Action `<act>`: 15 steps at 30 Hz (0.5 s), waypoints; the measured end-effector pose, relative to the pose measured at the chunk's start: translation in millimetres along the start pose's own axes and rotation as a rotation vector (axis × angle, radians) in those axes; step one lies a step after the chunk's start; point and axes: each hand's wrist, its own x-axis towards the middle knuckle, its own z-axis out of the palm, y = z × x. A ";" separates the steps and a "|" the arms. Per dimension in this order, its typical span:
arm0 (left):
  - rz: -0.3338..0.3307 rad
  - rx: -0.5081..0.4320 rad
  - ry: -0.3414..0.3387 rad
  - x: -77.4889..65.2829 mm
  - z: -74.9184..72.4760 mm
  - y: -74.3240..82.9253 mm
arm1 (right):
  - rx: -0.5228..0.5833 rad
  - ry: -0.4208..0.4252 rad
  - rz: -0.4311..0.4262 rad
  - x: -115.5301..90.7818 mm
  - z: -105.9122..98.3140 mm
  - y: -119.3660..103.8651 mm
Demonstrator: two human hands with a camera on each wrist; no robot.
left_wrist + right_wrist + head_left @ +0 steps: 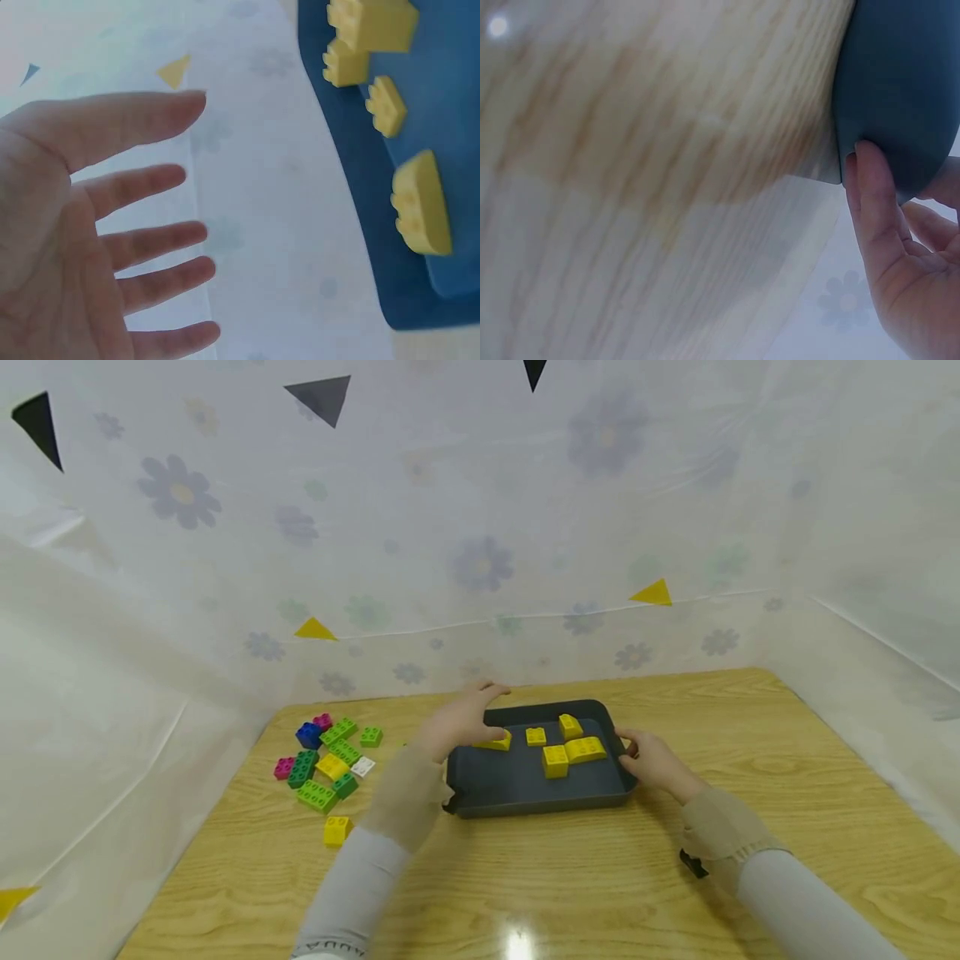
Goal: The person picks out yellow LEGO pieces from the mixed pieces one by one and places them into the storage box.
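Note:
A dark tray holds several yellow toy bricks: a square one, a curved one, a small flat one and a slanted one. My left hand is over the tray's left end, partly covering another yellow brick. In the left wrist view its fingers are spread and straight, with nothing in them. At the opposite end my right hand grips the tray's right wall, the thumb on one side; the right wrist view shows this pinch on the tray.
Left of the tray lies a loose group of bricks, among them a blue one, a dark green one, a light green one and a white one. A yellow brick sits nearer me. Patterned sheeting encloses the wooden table.

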 end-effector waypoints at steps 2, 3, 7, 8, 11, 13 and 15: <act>-0.008 0.017 0.060 -7.8 2.8 -7.2 | 0.001 0.000 0.001 0.1 -0.5 0.1; -0.010 0.031 0.088 -11.8 4.3 -10.9 | 0.000 0.000 0.001 0.2 -0.8 0.2; -0.012 0.070 0.179 -29.2 9.7 -25.5 | 0.003 -0.001 0.002 0.7 -0.8 0.2; -0.014 0.081 0.194 -33.9 10.9 -29.3 | 0.001 0.000 0.001 0.8 -0.7 0.2; -0.026 0.099 0.249 -49.0 14.4 -41.8 | -0.006 0.004 -0.002 0.9 0.2 0.1; -0.036 0.120 0.284 -59.3 17.4 -51.2 | -0.012 0.006 -0.011 0.7 0.6 0.0; -0.057 0.126 0.312 -69.5 20.1 -60.5 | -0.011 0.006 -0.013 0.7 0.8 0.3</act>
